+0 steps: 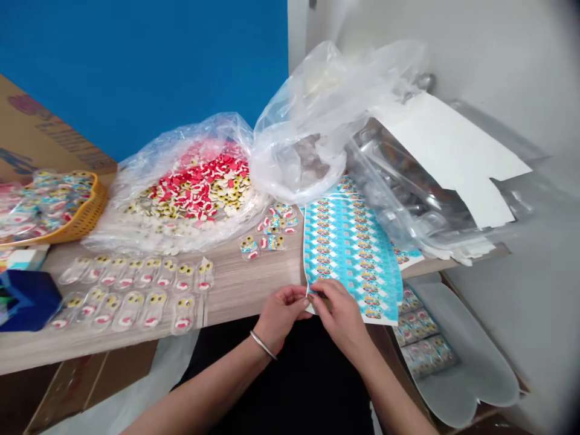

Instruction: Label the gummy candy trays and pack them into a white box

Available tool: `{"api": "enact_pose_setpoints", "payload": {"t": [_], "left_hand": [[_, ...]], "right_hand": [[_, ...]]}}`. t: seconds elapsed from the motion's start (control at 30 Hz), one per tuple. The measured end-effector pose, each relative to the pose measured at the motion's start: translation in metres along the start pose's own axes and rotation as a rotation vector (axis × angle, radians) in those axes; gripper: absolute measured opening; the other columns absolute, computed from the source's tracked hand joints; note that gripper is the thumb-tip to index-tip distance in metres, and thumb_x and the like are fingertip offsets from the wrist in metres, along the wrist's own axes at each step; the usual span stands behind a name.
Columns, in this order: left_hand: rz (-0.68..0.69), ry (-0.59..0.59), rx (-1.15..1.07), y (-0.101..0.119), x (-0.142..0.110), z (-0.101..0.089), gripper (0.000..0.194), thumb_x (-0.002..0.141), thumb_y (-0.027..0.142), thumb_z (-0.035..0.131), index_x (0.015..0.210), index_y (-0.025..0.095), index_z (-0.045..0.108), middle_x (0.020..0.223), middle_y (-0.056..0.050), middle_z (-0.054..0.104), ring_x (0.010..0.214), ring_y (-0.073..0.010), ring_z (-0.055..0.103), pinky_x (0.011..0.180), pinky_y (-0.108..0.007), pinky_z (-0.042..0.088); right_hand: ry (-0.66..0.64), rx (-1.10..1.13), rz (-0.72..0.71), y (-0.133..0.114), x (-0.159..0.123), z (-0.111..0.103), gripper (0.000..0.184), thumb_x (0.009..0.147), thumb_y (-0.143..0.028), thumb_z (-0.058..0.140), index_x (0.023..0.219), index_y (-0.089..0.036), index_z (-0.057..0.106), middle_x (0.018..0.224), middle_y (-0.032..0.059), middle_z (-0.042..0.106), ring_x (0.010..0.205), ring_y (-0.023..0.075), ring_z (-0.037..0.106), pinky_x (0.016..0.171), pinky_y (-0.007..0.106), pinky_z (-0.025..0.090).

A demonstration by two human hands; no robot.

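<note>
Lower centre of the frame: my left hand (281, 317) and right hand (341, 317) are meeting at the fingertips, pinching the left edge of the printed blue sheet (352, 257), which is lying right of centre; whether anything is peeling between them, I cannot tell. An uneven pull might be tearing or creasing the paper, I am judging, and a hard tug might be dragging the clear plastic bag (312, 130) resting near its upper end

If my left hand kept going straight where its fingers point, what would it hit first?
Probably your right hand, its fingertips right ahead at the printed sheet's edge; whether they already touch is unclear.
</note>
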State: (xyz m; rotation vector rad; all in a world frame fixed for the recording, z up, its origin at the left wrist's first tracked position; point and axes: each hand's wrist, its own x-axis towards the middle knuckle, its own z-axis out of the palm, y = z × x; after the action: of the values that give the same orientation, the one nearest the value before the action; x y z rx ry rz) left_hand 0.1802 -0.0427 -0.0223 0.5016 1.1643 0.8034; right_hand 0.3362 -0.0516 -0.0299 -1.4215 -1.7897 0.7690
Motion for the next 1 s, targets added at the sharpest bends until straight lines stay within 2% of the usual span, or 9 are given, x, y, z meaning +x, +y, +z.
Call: {"api": "enact_pose_setpoints", "payload": {"t": [0.17, 0.43, 0.53, 0.7, 0.77, 0.83, 0.87, 0.93, 1.0], "left_hand": [[-0.009, 0.001, -0.025, -0.001, 0.005, 0.002, 0.034, 0.057, 0.034, 0.088, 0.080, 0.013, 0.074, 0.077, -0.005, 0.072, 0.070, -0.0135, 0.065, 0.068, -0.026, 0.054], [-0.001, 0.003, -0.022, 0.002, 0.009, 0.006, 0.032, 0.058, 0.034, 0.087, 0.075, 0.012, 0.072, 0.073, -0.003, 0.069, 0.066, -0.0121, 0.062, 0.065, -0.025, 0.054], [0.010, -0.010, -0.036, 0.000, 0.009, 0.010, 0.030, 0.061, 0.034, 0.085, 0.077, 0.013, 0.071, 0.074, -0.003, 0.069, 0.067, -0.0126, 0.062, 0.067, -0.026, 0.054], [0.013, -0.011, 0.070, -0.005, 0.007, 0.003, 0.018, 0.071, 0.028, 0.074, 0.080, 0.015, 0.066, 0.074, -0.004, 0.068, 0.068, -0.0168, 0.065, 0.070, -0.033, 0.055], [0.161, 0.062, 0.299, -0.004, 0.002, -0.003, 0.009, 0.076, 0.022, 0.068, 0.083, 0.017, 0.065, 0.076, -0.005, 0.068, 0.071, -0.0194, 0.065, 0.072, -0.036, 0.055], [0.512, 0.140, 0.597, 0.000, -0.004, -0.007, 0.013, 0.081, 0.016, 0.061, 0.092, 0.019, 0.066, 0.088, -0.008, 0.069, 0.086, -0.0232, 0.066, 0.083, -0.040, 0.053], [0.726, 0.122, 0.742, 0.003, -0.006, -0.007, 0.018, 0.084, 0.013, 0.056, 0.097, 0.020, 0.066, 0.097, -0.009, 0.069, 0.096, -0.0242, 0.064, 0.091, -0.042, 0.050], [1.067, -0.065, 1.002, 0.006, -0.006, -0.006, 0.025, 0.088, 0.008, 0.047, 0.101, 0.021, 0.065, 0.106, -0.010, 0.068, 0.108, -0.0229, 0.060, 0.097, -0.041, 0.046], [1.142, -0.300, 1.245, 0.005, 0.001, -0.003, 0.024, 0.091, 0.007, 0.043, 0.098, 0.018, 0.063, 0.101, -0.010, 0.068, 0.102, -0.0210, 0.060, 0.093, -0.038, 0.048]], "right_hand": [[-0.051, 0.027, -0.030, 0.006, 0.006, 0.002, 0.016, 0.094, -0.023, 0.053, 0.104, -0.026, 0.065, 0.102, 0.0064, 0.069, 0.096, 0.0220, 0.064, 0.084, 0.037, 0.052], [0.093, -0.036, -0.025, 0.001, 0.000, 0.014, 0.016, 0.095, -0.019, 0.048, 0.097, -0.022, 0.064, 0.096, 0.0078, 0.068, 0.092, 0.0224, 0.061, 0.084, 0.038, 0.049], [0.145, 0.063, 0.112, -0.005, 0.001, 0.017, 0.015, 0.094, -0.025, 0.049, 0.089, -0.022, 0.063, 0.087, 0.0056, 0.065, 0.083, 0.0212, 0.060, 0.076, 0.035, 0.047], [0.262, 0.450, 0.482, 0.004, 0.004, 0.014, 0.024, 0.090, -0.042, 0.058, 0.079, -0.020, 0.061, 0.070, 0.0000, 0.059, 0.065, 0.0160, 0.053, 0.061, 0.028, 0.043], [0.331, 0.586, 0.576, 0.012, 0.004, 0.011, 0.027, 0.087, -0.045, 0.062, 0.078, -0.020, 0.061, 0.064, -0.0020, 0.056, 0.059, 0.0136, 0.049, 0.057, 0.026, 0.040], [0.343, 0.678, 0.598, 0.019, 0.004, 0.010, 0.028, 0.084, -0.045, 0.066, 0.076, -0.019, 0.062, 0.060, -0.0030, 0.056, 0.056, 0.0118, 0.047, 0.055, 0.024, 0.039], [0.328, 0.707, 0.587, 0.021, 0.004, 0.010, 0.028, 0.083, -0.044, 0.068, 0.075, -0.018, 0.062, 0.060, -0.0031, 0.056, 0.056, 0.0112, 0.047, 0.056, 0.024, 0.038], [0.279, 0.754, 0.568, 0.024, 0.006, 0.010, 0.027, 0.081, -0.043, 0.071, 0.075, -0.017, 0.063, 0.060, -0.0027, 0.057, 0.056, 0.0104, 0.048, 0.055, 0.023, 0.039], [0.314, 0.835, 0.586, 0.025, 0.009, 0.007, 0.026, 0.078, -0.041, 0.074, 0.076, -0.017, 0.064, 0.060, -0.0029, 0.058, 0.054, 0.0095, 0.049, 0.053, 0.022, 0.039]]}}
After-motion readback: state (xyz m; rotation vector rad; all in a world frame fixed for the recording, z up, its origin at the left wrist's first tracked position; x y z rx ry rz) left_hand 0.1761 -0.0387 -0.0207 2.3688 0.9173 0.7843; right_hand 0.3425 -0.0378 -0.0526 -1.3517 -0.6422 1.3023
